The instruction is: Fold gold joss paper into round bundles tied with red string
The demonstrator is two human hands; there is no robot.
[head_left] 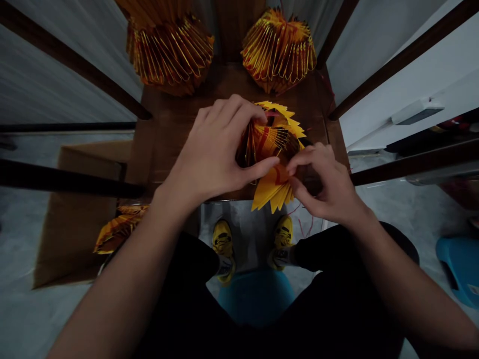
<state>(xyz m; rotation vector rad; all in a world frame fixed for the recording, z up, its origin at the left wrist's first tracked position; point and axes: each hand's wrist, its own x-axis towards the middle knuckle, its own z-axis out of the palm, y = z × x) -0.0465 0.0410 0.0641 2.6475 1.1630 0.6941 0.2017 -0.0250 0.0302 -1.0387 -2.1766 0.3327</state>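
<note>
A pleated yellow and red paper ornament (pixel 267 139) lies near the front edge of a dark wooden seat, its zigzag points fanned out. My left hand (pixel 220 144) curls around its left side, fingers over the top and thumb along the lower edge. At the lower right, my right hand (pixel 324 182) pinches the paper between thumb and forefinger, beside a fan of yellow points that overhangs the seat edge. Part of the ornament is hidden under my left hand. Thin red string (pixel 307 230) dangles below the right hand.
Two bigger pleated paper pieces, one left (pixel 170 55) and one right (pixel 279 52), stand at the back of the wooden seat (pixel 164 134). Dark wooden bars rise on both sides. An open cardboard box (pixel 75 214) sits at lower left, with more folded paper (pixel 119 232) beside it.
</note>
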